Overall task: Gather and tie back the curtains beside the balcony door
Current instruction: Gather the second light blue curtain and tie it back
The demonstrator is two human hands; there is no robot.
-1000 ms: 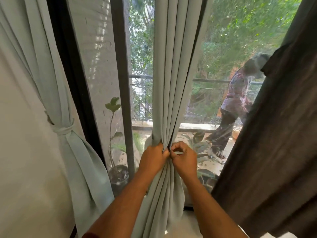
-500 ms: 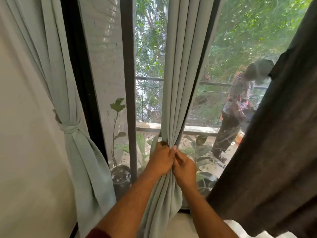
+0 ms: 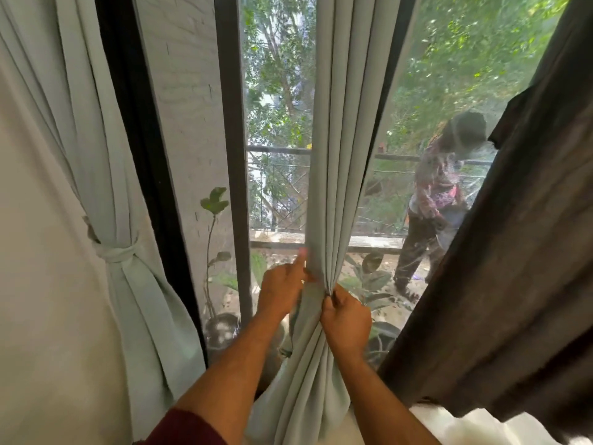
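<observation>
both hands (image 3: 281, 292) (image 3: 346, 322) pinch the gathered pale curtain (image 3: 340, 155) at mid-height.

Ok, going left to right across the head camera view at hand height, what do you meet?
Tied-back pale curtain → potted plant → left hand → gathered pale curtain → right hand → dark curtain.

The middle curtain (image 3: 340, 155) runs out past the top edge, and its hem is cut off at the bottom. The left hand (image 3: 282, 292) is motion-blurred at its fingertips, so its grip on the folds cannot be told. Right of that curtain, a person (image 3: 436, 200) outside is hazy behind the glass and partly hidden by the dark curtain (image 3: 519, 252).
</observation>
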